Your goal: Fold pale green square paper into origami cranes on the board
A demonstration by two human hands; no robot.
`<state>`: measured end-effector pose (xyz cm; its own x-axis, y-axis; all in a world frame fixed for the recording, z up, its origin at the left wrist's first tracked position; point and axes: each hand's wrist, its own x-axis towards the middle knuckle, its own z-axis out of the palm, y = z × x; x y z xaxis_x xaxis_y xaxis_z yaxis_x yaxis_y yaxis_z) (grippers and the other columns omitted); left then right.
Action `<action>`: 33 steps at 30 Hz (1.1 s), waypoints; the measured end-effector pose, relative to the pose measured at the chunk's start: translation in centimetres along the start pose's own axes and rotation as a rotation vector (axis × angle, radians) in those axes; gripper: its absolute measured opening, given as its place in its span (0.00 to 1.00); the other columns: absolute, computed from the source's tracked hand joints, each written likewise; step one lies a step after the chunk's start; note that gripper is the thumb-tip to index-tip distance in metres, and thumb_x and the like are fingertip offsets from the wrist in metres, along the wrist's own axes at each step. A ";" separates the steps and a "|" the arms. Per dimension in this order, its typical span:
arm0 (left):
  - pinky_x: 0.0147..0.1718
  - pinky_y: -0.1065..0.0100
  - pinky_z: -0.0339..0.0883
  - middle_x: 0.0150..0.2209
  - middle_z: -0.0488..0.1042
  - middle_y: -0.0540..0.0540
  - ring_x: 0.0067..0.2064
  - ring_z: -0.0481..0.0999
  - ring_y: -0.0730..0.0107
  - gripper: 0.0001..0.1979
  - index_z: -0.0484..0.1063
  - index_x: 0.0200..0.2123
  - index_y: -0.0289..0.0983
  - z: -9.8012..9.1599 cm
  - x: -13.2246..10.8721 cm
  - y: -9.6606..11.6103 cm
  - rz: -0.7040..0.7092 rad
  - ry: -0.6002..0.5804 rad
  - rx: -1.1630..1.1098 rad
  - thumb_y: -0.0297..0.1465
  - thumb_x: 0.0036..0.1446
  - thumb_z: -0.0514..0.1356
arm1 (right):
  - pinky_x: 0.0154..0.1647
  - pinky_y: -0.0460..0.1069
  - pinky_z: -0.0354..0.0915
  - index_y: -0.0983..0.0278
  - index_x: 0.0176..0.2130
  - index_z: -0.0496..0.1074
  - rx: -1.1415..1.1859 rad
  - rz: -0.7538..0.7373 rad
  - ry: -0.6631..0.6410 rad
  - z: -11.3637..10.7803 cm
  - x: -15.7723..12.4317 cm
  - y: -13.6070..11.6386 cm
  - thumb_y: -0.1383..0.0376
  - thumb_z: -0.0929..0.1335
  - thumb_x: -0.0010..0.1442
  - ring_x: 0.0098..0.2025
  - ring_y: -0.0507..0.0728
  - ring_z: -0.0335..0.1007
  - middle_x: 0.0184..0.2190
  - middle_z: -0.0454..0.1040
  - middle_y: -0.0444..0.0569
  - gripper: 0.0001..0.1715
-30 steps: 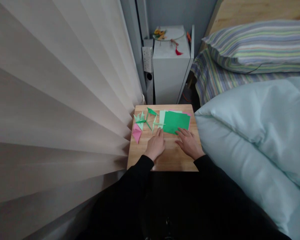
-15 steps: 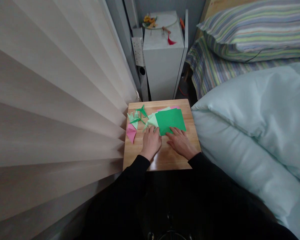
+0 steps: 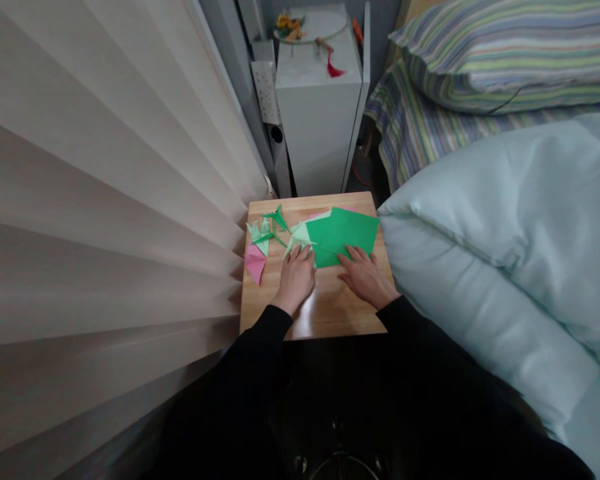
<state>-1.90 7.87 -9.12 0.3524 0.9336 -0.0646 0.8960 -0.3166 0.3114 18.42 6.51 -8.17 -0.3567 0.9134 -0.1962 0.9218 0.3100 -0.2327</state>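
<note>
There are two hands, one left hand [image 3: 297,277] and one right hand [image 3: 366,277], two dark-green origami figures [image 3: 278,217] and one pink origami piece [image 3: 255,261]. One wooden tabletop [image 3: 325,317], one striped pillow [image 3: 505,60] and one red tassel [image 3: 335,69] also show. Overlapping paper sheets [image 3: 350,230] defy counting.

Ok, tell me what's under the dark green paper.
Slivers of pale green paper and pink paper peek out past the far edge of the dark green paper. How far they run beneath it, and anything else there, is covered.

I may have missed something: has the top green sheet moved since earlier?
Yes: the top green sheet has shifted right, its far corner now closer to the right edge of the table.
</note>
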 end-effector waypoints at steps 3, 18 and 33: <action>0.67 0.53 0.62 0.59 0.76 0.40 0.66 0.66 0.54 0.18 0.79 0.49 0.37 0.1 -0.2 -0.6 0.096 -0.015 -0.065 0.21 0.62 0.53 | 0.66 0.68 0.61 0.65 0.64 0.69 0.031 -0.026 0.004 -0.2 0.2 -0.4 0.63 0.68 0.69 0.71 0.71 0.57 0.70 0.62 0.64 0.26; 0.64 0.51 0.62 0.60 0.71 0.33 0.64 0.67 0.50 0.19 0.71 0.57 0.33 -0.5 -1.4 0.1 -0.177 0.107 -0.073 0.24 0.64 0.54 | 0.67 0.76 0.57 0.61 0.70 0.62 -0.031 -0.094 -0.057 1.3 -0.5 -2.2 0.62 0.70 0.67 0.75 0.75 0.48 0.75 0.52 0.64 0.36; 0.70 0.39 0.51 0.73 0.57 0.36 0.73 0.51 0.38 0.26 0.67 0.66 0.38 -2.4 -0.1 0.0 -0.206 0.089 0.011 0.30 0.65 0.56 | 0.65 0.74 0.60 0.56 0.66 0.69 -0.006 -0.161 -0.080 0.6 -1.5 -3.9 0.65 0.70 0.68 0.74 0.75 0.53 0.73 0.58 0.62 0.29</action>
<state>-2.60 8.13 -6.80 0.1372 0.9897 -0.0413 0.9495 -0.1195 0.2902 15.25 3.77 -7.54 -0.5104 0.8279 -0.2325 0.8527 0.4521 -0.2618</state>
